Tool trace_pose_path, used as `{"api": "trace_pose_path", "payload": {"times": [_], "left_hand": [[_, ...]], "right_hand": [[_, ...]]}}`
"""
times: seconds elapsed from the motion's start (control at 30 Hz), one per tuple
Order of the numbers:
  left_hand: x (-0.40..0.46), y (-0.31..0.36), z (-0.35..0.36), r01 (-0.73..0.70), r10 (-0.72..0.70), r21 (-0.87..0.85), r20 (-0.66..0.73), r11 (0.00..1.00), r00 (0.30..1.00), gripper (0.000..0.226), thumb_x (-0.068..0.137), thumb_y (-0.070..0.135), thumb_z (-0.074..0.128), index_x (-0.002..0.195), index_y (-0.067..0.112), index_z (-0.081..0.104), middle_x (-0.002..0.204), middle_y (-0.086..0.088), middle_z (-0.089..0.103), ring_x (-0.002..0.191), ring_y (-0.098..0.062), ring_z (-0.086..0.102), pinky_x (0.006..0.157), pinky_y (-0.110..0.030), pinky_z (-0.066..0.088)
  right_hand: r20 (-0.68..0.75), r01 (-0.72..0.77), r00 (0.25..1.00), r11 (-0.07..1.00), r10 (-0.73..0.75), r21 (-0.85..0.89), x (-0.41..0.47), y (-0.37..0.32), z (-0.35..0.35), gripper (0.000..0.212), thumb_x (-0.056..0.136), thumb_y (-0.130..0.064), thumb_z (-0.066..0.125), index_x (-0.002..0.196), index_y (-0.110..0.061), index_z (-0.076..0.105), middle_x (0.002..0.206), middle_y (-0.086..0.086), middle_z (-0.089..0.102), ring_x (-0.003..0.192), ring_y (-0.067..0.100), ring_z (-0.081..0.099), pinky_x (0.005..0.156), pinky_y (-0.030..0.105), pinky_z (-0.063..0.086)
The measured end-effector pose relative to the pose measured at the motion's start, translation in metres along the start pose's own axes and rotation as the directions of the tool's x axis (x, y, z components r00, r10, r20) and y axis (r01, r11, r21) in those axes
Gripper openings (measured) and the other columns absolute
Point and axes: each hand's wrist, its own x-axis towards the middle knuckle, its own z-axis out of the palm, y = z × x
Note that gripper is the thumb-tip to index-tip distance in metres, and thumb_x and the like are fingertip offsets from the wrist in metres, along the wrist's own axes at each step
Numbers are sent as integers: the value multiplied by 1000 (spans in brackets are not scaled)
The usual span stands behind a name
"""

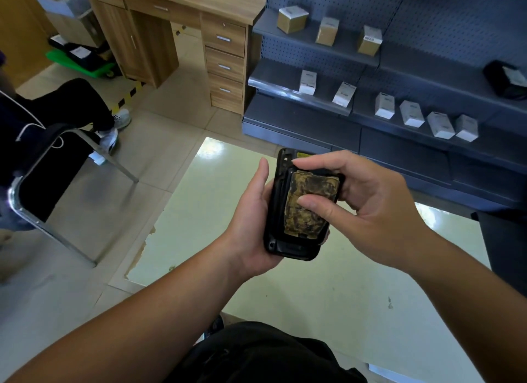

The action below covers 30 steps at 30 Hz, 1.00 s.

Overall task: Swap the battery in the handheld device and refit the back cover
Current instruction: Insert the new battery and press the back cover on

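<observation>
The left hand [251, 226] cups the black device [281, 211] from below, above a pale table [299, 297]. The right hand [368, 208] pinches the worn battery [306, 208] seated in its back.

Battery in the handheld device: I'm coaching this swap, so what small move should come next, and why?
Probably press the battery flat into its bay. It sits tilted in the open back of the device, which the left hand cradles. The right hand already has its thumb on the battery's face and a finger at the top edge.
</observation>
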Motion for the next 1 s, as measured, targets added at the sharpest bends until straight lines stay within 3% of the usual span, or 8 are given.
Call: {"api": "trace_pose_path", "payload": {"times": [0.23, 0.37, 0.5, 0.67, 0.77, 0.87, 0.93, 1.0], "left_hand": [[-2, 2, 4, 6, -7, 47, 8, 999, 1000, 76, 95, 75, 36, 131, 16, 67, 102, -15, 75, 81, -30, 74, 71, -42, 61], [-1, 3, 5, 15, -19, 103, 43, 995, 999, 79, 94, 77, 35, 133, 15, 67, 119, -16, 72, 93, -30, 72, 74, -42, 60], [-2, 1, 6, 50, -58, 132, 59, 990, 997, 82, 90, 81, 40, 133, 16, 67, 123, -17, 70, 96, -32, 68, 73, -42, 60], [-4, -5, 2, 36, -49, 190, 68, 981, 996, 68, 94, 73, 44, 127, 19, 70, 102, -8, 75, 87, -25, 71, 75, -38, 57], [-4, -9, -3, -10, -1, 220, 53, 975, 999, 48, 101, 46, 55, 140, 18, 56, 121, -15, 74, 88, -30, 72, 72, -40, 60], [-3, -12, -10, -52, 49, 251, 17, 967, 999, 40, 103, 34, 56, 140, 17, 56, 130, -21, 71, 96, -33, 73, 72, -43, 62], [-1, -13, -13, -59, 64, 272, -9, 961, 998, 39, 103, 32, 56, 139, 16, 56, 131, -22, 70, 108, -38, 72, 77, -47, 62], [3, -15, -16, -59, 73, 283, -40, 957, 997, 38, 104, 31, 55, 139, 15, 57, 131, -22, 70, 116, -41, 69, 79, -47, 62]], "right_hand": [[-34, -18, 999, 998, 20, 57, -2, 1, 7, 37, 90, -7, 74, 125, -14, 66, 116, 1, 71, 110, 30, 70, 73, 29, 64], [-60, 49, 997, 990, -57, -132, -6, 6, 5, 39, 91, -18, 75, 126, -28, 63, 119, -9, 69, 114, 23, 66, 87, 40, 61], [-66, 60, 994, 938, -88, -341, -13, 16, 6, 37, 95, -40, 68, 130, -45, 55, 122, -24, 56, 119, 15, 55, 93, 18, 49], [-94, 77, 983, 823, -157, -563, -18, 31, 14, 38, 93, -40, 67, 130, -31, 64, 143, -12, 40, 133, 14, 38, 109, 38, 39], [-196, -106, 980, 915, 30, -390, -20, 32, 22, 75, 87, -47, 75, 152, -33, 40, 152, -10, 28, 143, 9, 29, 105, 5, 31], [-214, -425, 890, 902, 402, -75, -22, 37, 30, 104, 72, -61, 76, 158, -40, 22, 150, -16, 37, 137, 1, 41, 99, 15, 43], [-134, -526, 824, 831, 550, 178, -22, 39, 34, 94, 70, -54, 80, 152, -39, 36, 137, -4, 62, 118, 10, 65, 77, 28, 61], [-110, -521, 820, 812, 561, 263, -20, 41, 37, 64, 83, -41, 78, 141, -36, 51, 116, 1, 75, 101, 14, 75, 67, 30, 62]]}}
